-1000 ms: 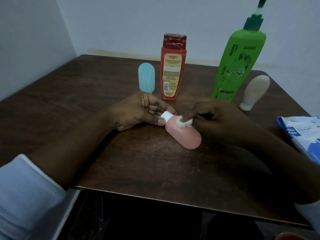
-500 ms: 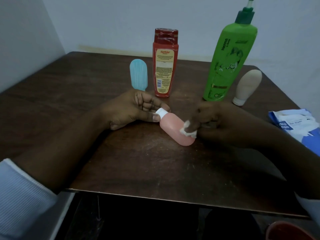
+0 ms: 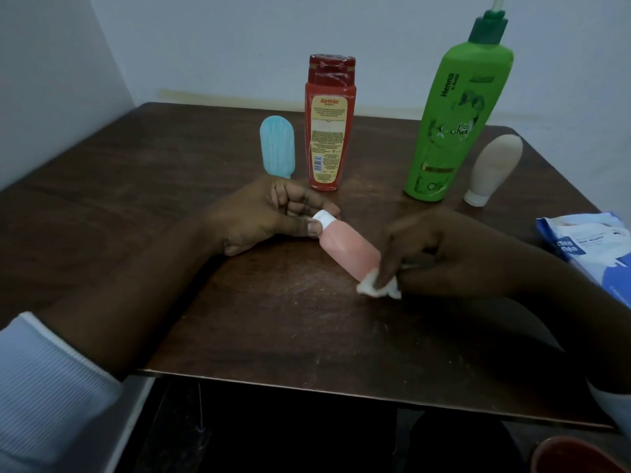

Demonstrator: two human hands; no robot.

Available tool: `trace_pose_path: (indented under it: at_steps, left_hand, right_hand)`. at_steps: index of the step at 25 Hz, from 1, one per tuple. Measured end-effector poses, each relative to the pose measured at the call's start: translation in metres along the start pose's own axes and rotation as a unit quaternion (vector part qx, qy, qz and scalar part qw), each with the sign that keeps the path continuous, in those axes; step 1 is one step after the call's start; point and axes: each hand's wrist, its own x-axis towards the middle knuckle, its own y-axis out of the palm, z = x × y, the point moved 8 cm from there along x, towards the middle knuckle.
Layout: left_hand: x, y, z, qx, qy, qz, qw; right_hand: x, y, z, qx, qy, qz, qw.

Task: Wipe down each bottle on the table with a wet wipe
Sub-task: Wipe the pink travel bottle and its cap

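Pink bottle (image 3: 348, 249), white cap (image 3: 323, 218), lies flat; crumpled wipe (image 3: 367, 286) seemingly touches its base.

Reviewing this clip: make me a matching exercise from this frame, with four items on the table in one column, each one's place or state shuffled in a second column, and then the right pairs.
Things
1. pink bottle
2. green pump bottle
3. beige bottle
4. wipes pack

Places or states
a. at the right edge of the table
b. lying down, with the left hand pinching its cap and the right hand pressing a wet wipe to its other end
c. standing on its white cap
d. upright, tallest, right of the red bottle

Pairs: 1-b, 2-d, 3-c, 4-a
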Motion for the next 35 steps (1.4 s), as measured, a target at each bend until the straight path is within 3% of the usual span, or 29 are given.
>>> trace_pose_path:
  at_steps: [2,4,7,13,15,17,18,26,28,31,33,35]
  left_hand:
    - [0.000,0.001,-0.001,-0.003,0.005,0.001,1.000]
    - [0.000,0.002,-0.001,-0.005,0.013,0.006,1.000]
    - [-0.001,0.001,-0.001,-0.011,0.014,0.008,1.000]
    - [-0.002,0.000,0.002,-0.023,-0.004,0.002,1.000]
    - [-0.002,-0.001,0.002,-0.018,-0.006,-0.001,1.000]
    - [-0.002,0.000,0.002,-0.013,-0.002,0.005,1.000]
    - [-0.002,0.000,0.003,-0.013,0.000,0.006,1.000]
    - [-0.003,0.000,0.001,-0.010,-0.002,0.009,1.000]
    - [-0.003,0.000,0.000,-0.006,0.003,0.016,1.000]
    - [-0.004,0.001,-0.003,-0.020,0.012,0.027,0.999]
    - [-0.004,0.003,-0.002,-0.039,0.012,0.026,0.999]
    - [-0.004,0.006,-0.002,-0.052,0.023,0.031,0.998]
  right_hand:
    - [0.006,-0.017,0.000,-0.001,-0.005,-0.132,0.991]
    - [0.019,-0.018,0.004,-0.110,-0.016,-0.199,0.974]
    - [0.034,0.007,0.013,-0.188,-0.062,-0.143,0.970]
    - [0.011,0.024,0.027,-0.202,-0.090,0.029,0.975]
    - [0.008,0.005,0.023,-0.173,-0.071,-0.051,0.981]
    - [0.011,-0.009,0.022,-0.167,-0.063,-0.169,0.969]
    - [0.018,-0.005,0.022,-0.177,-0.066,-0.190,0.963]
    - [0.010,0.013,0.015,-0.176,-0.063,-0.010,0.982]
    - [0.005,-0.005,0.007,-0.139,-0.039,-0.092,0.985]
    - [0.003,-0.030,-0.003,-0.113,-0.002,-0.292,0.950]
    - [0.008,-0.029,-0.008,-0.081,0.023,-0.328,0.941]
    - [0.015,-0.018,-0.010,-0.074,0.036,-0.304,0.949]
